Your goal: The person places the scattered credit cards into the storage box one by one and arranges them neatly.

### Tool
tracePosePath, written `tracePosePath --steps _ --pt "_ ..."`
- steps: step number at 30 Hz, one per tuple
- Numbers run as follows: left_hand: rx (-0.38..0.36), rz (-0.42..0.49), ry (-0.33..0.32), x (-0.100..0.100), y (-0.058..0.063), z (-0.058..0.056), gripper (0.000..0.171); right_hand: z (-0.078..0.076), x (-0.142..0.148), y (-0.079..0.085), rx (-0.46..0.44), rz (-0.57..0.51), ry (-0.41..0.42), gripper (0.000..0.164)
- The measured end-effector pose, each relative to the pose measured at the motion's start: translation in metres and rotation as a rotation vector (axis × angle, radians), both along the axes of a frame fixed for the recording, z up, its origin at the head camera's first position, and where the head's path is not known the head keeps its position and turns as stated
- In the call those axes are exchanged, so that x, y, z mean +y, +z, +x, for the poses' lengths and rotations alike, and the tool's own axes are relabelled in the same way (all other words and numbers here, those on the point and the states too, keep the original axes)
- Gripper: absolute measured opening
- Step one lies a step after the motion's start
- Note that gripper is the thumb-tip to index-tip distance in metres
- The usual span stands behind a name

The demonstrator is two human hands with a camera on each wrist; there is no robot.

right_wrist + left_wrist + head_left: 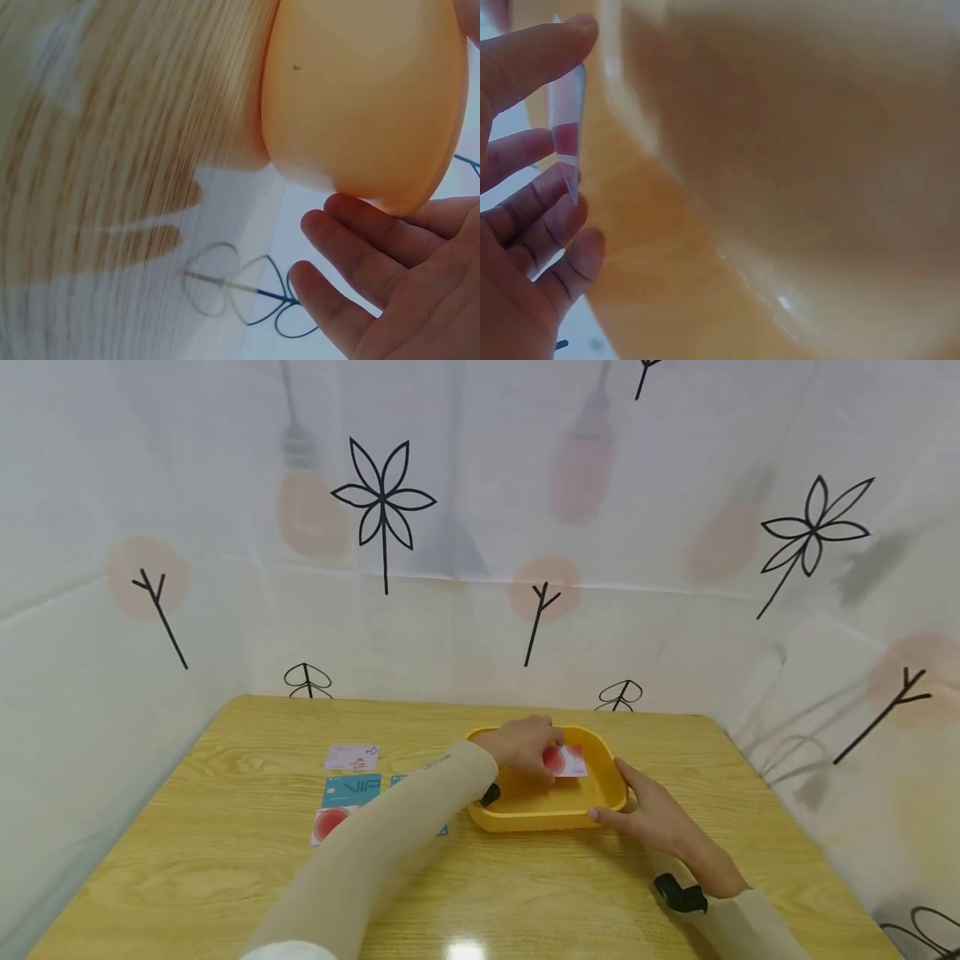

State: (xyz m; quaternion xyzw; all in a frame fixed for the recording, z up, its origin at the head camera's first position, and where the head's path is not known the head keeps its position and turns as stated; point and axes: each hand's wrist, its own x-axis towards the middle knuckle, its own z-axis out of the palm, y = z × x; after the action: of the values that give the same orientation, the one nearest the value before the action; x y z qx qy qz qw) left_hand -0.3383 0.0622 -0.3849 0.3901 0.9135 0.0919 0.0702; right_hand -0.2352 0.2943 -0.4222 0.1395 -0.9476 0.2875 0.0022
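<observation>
A white card with a red circle [570, 762] is pinched between the thumb and fingers of my left hand [521, 745], inside a yellow plastic basket [540, 821]. The left wrist view shows the card [567, 142] nearly edge-on beside the blurred basket wall. At the basket's right end, my right hand [660, 817] holds the corner, thumb at the front rim and fingers along the right side. In the right wrist view, the fingertips [349, 206] meet the basket's outer wall [360, 97], with the other fingers spread below.
Left of the basket on the wooden table [187, 860] lie a pale card [352, 757], a blue VIP card [351, 789] and a red-circle card [328, 824]. My left sleeve [405, 827] partly covers more blue cards. A patterned white curtain [465, 527] hangs behind.
</observation>
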Motion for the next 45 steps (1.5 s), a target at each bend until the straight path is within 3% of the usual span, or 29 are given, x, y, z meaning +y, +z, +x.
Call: tracePosePath --steps 10,31,45 --pt "0.057 -0.071 -0.019 0.006 -0.012 -0.001 0.056 0.000 0.000 0.000 0.002 0.007 0.000 0.105" --pt "0.034 -0.069 -0.003 0.009 -0.031 -0.001 0.051 0.001 0.000 -0.003 0.004 -0.002 0.014 0.105" --pt "0.007 -0.055 0.024 0.011 -0.030 -0.003 0.033 0.000 0.000 0.000 0.016 0.002 0.015 0.105"
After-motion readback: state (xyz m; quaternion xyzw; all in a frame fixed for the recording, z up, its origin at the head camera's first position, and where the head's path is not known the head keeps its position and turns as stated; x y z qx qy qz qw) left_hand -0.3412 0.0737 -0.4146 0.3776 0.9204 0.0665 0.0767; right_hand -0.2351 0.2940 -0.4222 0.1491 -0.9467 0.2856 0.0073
